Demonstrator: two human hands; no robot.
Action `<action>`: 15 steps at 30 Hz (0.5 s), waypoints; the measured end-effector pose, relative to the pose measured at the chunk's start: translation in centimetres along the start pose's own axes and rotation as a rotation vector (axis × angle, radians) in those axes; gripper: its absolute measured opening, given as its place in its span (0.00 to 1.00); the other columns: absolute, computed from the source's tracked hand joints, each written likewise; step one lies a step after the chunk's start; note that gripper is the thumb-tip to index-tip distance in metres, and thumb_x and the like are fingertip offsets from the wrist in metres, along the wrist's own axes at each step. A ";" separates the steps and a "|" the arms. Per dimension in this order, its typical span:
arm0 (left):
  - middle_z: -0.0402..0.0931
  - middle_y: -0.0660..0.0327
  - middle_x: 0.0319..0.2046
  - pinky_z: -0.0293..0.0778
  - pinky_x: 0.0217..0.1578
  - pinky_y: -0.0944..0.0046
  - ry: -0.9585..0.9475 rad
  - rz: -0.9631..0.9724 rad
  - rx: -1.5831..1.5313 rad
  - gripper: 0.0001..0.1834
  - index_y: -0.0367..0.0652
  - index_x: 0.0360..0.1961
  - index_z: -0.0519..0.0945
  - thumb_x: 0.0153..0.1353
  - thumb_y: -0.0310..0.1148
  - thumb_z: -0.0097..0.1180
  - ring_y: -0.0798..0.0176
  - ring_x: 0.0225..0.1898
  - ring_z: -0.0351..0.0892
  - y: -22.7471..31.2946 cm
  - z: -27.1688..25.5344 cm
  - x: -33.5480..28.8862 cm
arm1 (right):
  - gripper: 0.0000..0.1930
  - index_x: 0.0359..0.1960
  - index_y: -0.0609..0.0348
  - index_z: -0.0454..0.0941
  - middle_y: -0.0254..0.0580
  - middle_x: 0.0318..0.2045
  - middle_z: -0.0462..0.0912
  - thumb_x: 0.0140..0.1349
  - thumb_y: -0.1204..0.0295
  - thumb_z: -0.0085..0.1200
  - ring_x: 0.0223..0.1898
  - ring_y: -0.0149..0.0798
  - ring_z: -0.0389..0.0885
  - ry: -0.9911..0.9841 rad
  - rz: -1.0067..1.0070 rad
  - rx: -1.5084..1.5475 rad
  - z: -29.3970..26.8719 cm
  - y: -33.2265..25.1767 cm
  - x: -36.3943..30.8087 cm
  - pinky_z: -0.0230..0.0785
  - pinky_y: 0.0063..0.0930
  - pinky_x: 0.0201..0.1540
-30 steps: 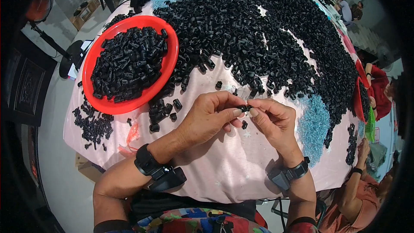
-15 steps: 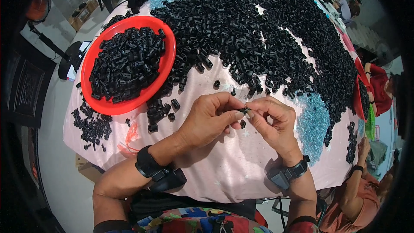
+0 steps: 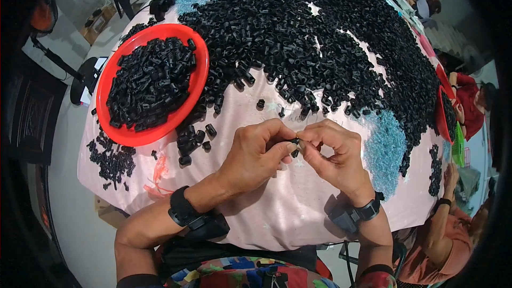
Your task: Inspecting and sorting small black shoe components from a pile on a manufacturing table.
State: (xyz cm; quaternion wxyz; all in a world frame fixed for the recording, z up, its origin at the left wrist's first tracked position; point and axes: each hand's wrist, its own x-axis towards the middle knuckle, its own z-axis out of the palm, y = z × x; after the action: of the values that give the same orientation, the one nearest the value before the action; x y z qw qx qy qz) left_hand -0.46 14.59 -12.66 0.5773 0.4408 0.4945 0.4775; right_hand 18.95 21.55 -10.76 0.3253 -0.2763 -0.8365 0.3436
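My left hand (image 3: 256,152) and my right hand (image 3: 336,152) meet over the pink cloth (image 3: 266,202), thumbs and forefingers pinched together on one small black plastic part (image 3: 295,142). Fingertips cover most of that part, so its full shape is hidden. Just beyond my hands lie a loose black cap (image 3: 260,104) and a small black pin (image 3: 282,111). Left of my left hand sits a little group of black caps (image 3: 188,140). A large heap of black caps (image 3: 277,32) spreads over the table beyond.
A red basin (image 3: 200,82) of black parts stands at left, with small black pins (image 3: 112,160) and pink string (image 3: 159,173) nearer me. Clear bluish pieces (image 3: 384,154) are piled at right. A co-worker's arm (image 3: 440,218) reaches the table's right edge; other people sit farther off.
My hands have shifted slightly to the left and drawn closer around the black part, covering more of it. The whole view has also moved a little.
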 end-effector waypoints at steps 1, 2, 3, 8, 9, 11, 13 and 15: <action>0.84 0.62 0.29 0.79 0.25 0.73 0.012 0.009 -0.007 0.07 0.32 0.42 0.82 0.67 0.24 0.59 0.75 0.29 0.83 0.0 0.0 0.0 | 0.07 0.41 0.62 0.87 0.37 0.33 0.86 0.61 0.80 0.64 0.29 0.24 0.79 -0.005 0.040 0.021 0.0 -0.1 0.0 0.71 0.19 0.30; 0.84 0.62 0.29 0.79 0.25 0.73 0.010 0.015 -0.007 0.07 0.32 0.42 0.82 0.67 0.24 0.59 0.75 0.29 0.83 0.0 -0.1 0.1 | 0.07 0.41 0.62 0.87 0.37 0.33 0.86 0.61 0.80 0.64 0.29 0.24 0.79 0.003 0.084 0.041 0.0 -0.1 0.0 0.72 0.19 0.30; 0.84 0.62 0.29 0.79 0.25 0.73 -0.006 -0.019 -0.069 0.07 0.33 0.43 0.82 0.67 0.24 0.59 0.75 0.29 0.83 0.0 -0.1 0.3 | 0.07 0.41 0.62 0.87 0.37 0.33 0.86 0.61 0.80 0.64 0.29 0.24 0.79 -0.008 0.080 0.042 0.1 -0.2 0.0 0.72 0.19 0.30; 0.82 0.64 0.32 0.78 0.30 0.75 -0.069 -0.079 -0.224 0.08 0.35 0.48 0.81 0.71 0.26 0.58 0.76 0.31 0.80 -0.1 -0.6 0.6 | 0.07 0.40 0.63 0.87 0.38 0.31 0.84 0.60 0.80 0.64 0.28 0.27 0.79 -0.022 0.150 0.129 -0.3 0.2 0.3 0.71 0.19 0.29; 0.82 0.64 0.32 0.78 0.30 0.75 -0.081 -0.093 -0.234 0.08 0.34 0.47 0.81 0.71 0.26 0.59 0.76 0.30 0.80 -0.1 -0.7 0.6 | 0.07 0.40 0.63 0.87 0.38 0.31 0.84 0.60 0.80 0.64 0.28 0.27 0.79 -0.033 0.161 0.137 -0.4 0.3 0.3 0.71 0.19 0.29; 0.82 0.64 0.32 0.78 0.31 0.75 -0.093 -0.109 -0.245 0.07 0.34 0.47 0.81 0.70 0.26 0.59 0.75 0.30 0.80 0.0 -0.8 0.5 | 0.07 0.40 0.63 0.87 0.37 0.29 0.83 0.60 0.80 0.64 0.28 0.26 0.78 -0.049 0.016 0.072 -0.5 0.4 0.4 0.70 0.20 0.29; 0.82 0.63 0.31 0.78 0.30 0.75 -0.112 -0.124 -0.250 0.06 0.34 0.45 0.81 0.70 0.25 0.59 0.75 0.30 0.80 0.1 -0.8 0.5 | 0.07 0.40 0.63 0.87 0.37 0.29 0.83 0.60 0.80 0.64 0.27 0.26 0.77 -0.052 0.005 0.062 -0.5 0.5 0.4 0.69 0.20 0.29; 0.82 0.63 0.31 0.78 0.29 0.74 -0.086 -0.118 -0.190 0.06 0.34 0.44 0.81 0.69 0.24 0.59 0.75 0.30 0.81 0.0 -0.7 0.4 | 0.07 0.40 0.63 0.87 0.36 0.29 0.82 0.60 0.81 0.64 0.27 0.26 0.77 -0.054 -0.006 0.051 -0.5 0.4 0.4 0.69 0.20 0.29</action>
State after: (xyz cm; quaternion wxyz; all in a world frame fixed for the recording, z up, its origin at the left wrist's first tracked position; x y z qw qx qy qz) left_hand -1.14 14.97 -12.77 0.6641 0.3746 0.4468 0.4680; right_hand 19.14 22.21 -10.64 0.3104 -0.2558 -0.8369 0.3713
